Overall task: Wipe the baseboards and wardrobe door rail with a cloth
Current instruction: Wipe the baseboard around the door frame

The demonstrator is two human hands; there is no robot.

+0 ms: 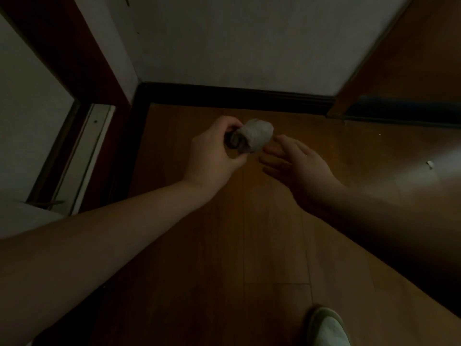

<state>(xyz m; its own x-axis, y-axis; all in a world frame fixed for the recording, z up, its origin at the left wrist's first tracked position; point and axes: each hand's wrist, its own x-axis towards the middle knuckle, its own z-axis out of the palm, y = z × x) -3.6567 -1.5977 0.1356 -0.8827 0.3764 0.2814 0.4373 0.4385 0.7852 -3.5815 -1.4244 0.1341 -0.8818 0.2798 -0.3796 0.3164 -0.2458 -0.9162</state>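
A pale cloth [254, 138], bunched into a tight roll with a darker, soiled end, is held above the wooden floor [249, 233]. The left hand [214, 152] grips it, fingers [230, 126] curled round the dark end. At the cloth's four o'clock the right hand [296, 163] is spread flat, fingers straight and holding nothing, tips just beside the roll. At twelve o'clock the black baseboard [237, 94] runs along the white wall [237, 41]. A pale metal door rail [84, 156] lies at nine o'clock. A light slipper [326, 328] shows at five o'clock.
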